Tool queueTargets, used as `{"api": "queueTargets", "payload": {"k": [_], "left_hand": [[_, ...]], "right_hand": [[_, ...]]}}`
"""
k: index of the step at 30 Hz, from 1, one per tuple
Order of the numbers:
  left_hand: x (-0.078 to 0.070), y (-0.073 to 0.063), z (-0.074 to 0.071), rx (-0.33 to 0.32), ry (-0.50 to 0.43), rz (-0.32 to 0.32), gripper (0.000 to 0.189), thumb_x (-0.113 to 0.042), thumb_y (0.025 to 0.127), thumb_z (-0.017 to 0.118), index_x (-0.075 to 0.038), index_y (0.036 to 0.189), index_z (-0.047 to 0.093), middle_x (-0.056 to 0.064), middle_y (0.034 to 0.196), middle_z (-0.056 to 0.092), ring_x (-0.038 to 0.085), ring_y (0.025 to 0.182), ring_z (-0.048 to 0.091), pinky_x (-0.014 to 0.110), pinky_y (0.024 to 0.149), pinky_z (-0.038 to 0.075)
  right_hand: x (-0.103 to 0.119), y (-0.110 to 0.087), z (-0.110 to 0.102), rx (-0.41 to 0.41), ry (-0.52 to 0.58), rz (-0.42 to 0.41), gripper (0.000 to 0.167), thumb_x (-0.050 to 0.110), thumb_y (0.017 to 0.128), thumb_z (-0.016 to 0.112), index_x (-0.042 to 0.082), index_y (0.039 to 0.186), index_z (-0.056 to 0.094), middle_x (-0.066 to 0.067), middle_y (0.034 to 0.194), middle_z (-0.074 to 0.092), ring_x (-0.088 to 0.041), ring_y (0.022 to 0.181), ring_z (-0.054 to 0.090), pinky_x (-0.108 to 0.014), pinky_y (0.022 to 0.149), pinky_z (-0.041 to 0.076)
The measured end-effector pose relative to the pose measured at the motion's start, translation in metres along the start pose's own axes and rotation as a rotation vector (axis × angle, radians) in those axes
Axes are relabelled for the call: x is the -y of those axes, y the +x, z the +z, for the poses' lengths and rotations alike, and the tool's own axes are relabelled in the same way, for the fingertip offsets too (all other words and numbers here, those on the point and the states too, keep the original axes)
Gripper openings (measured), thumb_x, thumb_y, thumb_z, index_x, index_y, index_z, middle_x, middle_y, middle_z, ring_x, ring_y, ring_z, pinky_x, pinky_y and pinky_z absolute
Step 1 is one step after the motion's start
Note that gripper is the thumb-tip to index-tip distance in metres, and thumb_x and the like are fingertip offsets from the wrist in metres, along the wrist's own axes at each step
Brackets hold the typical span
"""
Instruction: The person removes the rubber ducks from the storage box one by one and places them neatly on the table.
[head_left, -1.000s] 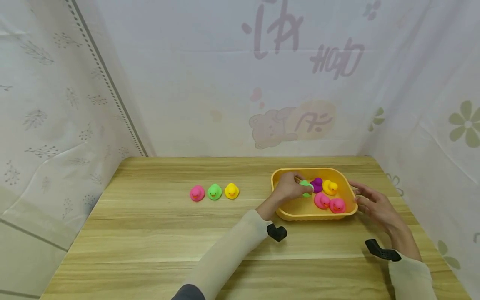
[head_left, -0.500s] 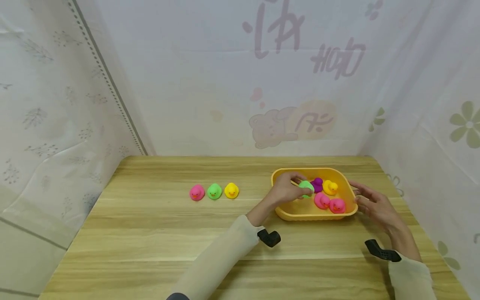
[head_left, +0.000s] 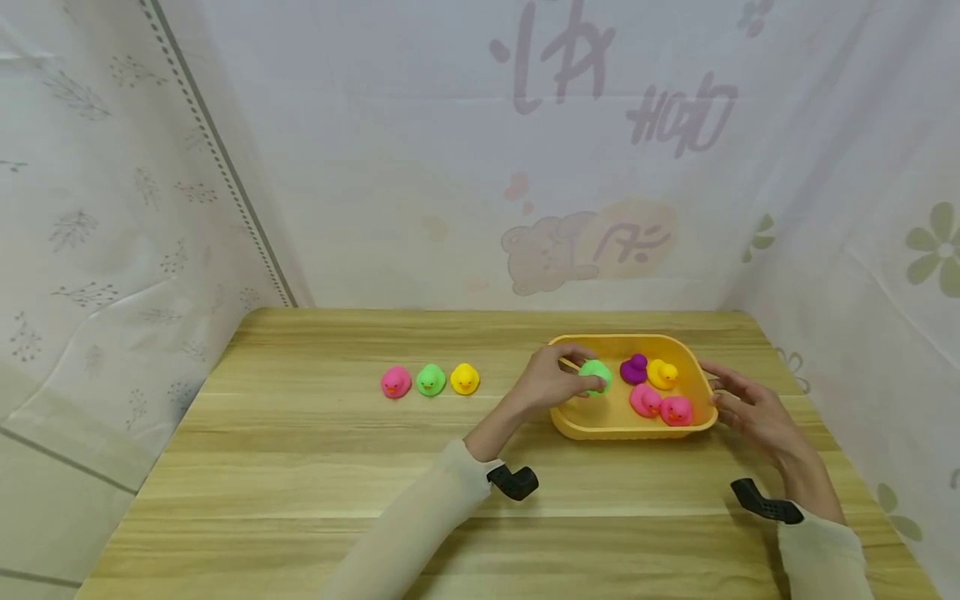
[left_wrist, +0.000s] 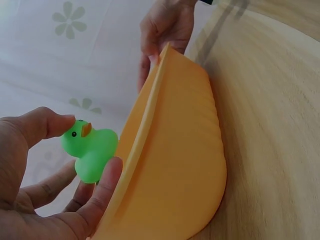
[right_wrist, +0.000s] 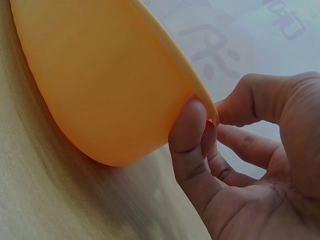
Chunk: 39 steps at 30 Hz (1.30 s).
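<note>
A green rubber duck is pinched between the thumb and fingers of my left hand, over the left part of a yellow-orange plastic basin. In the left wrist view the duck shows its eye and orange beak beside the basin's rim. My right hand pinches the rim at the basin's right end; in the right wrist view thumb and fingers lie on either side of that rim. Inside the basin sit a purple duck, a yellow duck and two pink ducks.
Left of the basin, a pink duck, another green duck and another yellow duck stand in a row on the wooden table. Printed cloth hangs behind the table and along both sides.
My left hand has lifted the green duck away from the purple one and moved left with it. The right hand stays at the basin's rim.
</note>
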<state>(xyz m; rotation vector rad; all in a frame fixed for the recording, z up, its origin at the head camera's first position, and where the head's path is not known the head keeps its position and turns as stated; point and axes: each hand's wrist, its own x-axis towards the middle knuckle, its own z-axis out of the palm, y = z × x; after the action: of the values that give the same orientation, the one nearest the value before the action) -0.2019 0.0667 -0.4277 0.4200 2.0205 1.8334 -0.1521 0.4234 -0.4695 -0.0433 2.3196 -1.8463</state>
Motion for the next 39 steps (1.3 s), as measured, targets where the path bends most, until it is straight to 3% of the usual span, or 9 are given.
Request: {"api": "queueTargets", "payload": {"k": [5,12,20,28,36,39], "left_hand": [[-0.003,-0.006,-0.009,0.006,-0.008,0.012,0.039,-0.013,0.083,0.084,-0.006,0.119,0.071,0.008,0.112,0.066,0.017,0.084,0.071,0.034,0.075,0.064],[-0.005,-0.014,-0.022,-0.001,0.044,0.043,0.040,-0.019,0.083,0.085,-0.010,0.120,0.072,0.006,0.114,0.067,0.016,0.090,0.068,0.049,0.085,0.063],[-0.006,-0.025,-0.041,-0.016,0.050,0.054,0.038,-0.022,0.084,0.085,-0.015,0.119,0.073,0.007,0.116,0.067,0.022,0.101,0.066,0.042,0.083,0.063],[-0.006,-0.040,-0.060,-0.038,0.088,0.053,0.039,-0.026,0.086,0.083,-0.019,0.123,0.072,0.003,0.123,0.068,0.022,0.106,0.067,0.043,0.086,0.061],[0.002,-0.054,-0.077,-0.061,0.128,0.049,0.044,-0.026,0.087,0.081,-0.020,0.129,0.071,-0.002,0.125,0.069,0.023,0.109,0.066,0.047,0.088,0.059],[0.006,-0.058,-0.082,-0.081,0.149,0.049,0.043,-0.028,0.088,0.080,-0.020,0.130,0.071,-0.002,0.127,0.069,0.022,0.109,0.066,0.042,0.086,0.059]], "right_hand": [[0.000,0.000,0.000,0.002,0.024,-0.009,0.059,0.009,0.105,0.058,0.007,0.159,0.036,0.002,0.117,0.058,-0.004,0.099,0.065,-0.019,0.083,0.059],[0.002,0.000,0.001,0.004,0.038,-0.006,0.059,0.009,0.104,0.058,0.007,0.159,0.036,0.002,0.118,0.058,-0.005,0.100,0.065,-0.019,0.084,0.059],[0.002,0.002,0.003,-0.001,0.039,-0.009,0.059,0.012,0.105,0.059,0.006,0.159,0.036,0.002,0.119,0.057,-0.004,0.101,0.065,-0.018,0.085,0.059],[0.004,0.004,0.003,-0.004,0.049,-0.011,0.058,0.009,0.104,0.058,0.006,0.158,0.036,0.002,0.118,0.057,-0.004,0.100,0.065,-0.018,0.084,0.059],[0.004,0.000,0.002,-0.006,0.032,0.036,0.060,0.011,0.104,0.059,0.010,0.160,0.035,0.004,0.119,0.058,-0.003,0.101,0.064,-0.018,0.084,0.058],[0.002,-0.003,0.001,0.004,0.048,0.013,0.060,0.010,0.105,0.058,0.007,0.160,0.034,0.006,0.118,0.060,-0.003,0.100,0.065,-0.018,0.083,0.059]]}}
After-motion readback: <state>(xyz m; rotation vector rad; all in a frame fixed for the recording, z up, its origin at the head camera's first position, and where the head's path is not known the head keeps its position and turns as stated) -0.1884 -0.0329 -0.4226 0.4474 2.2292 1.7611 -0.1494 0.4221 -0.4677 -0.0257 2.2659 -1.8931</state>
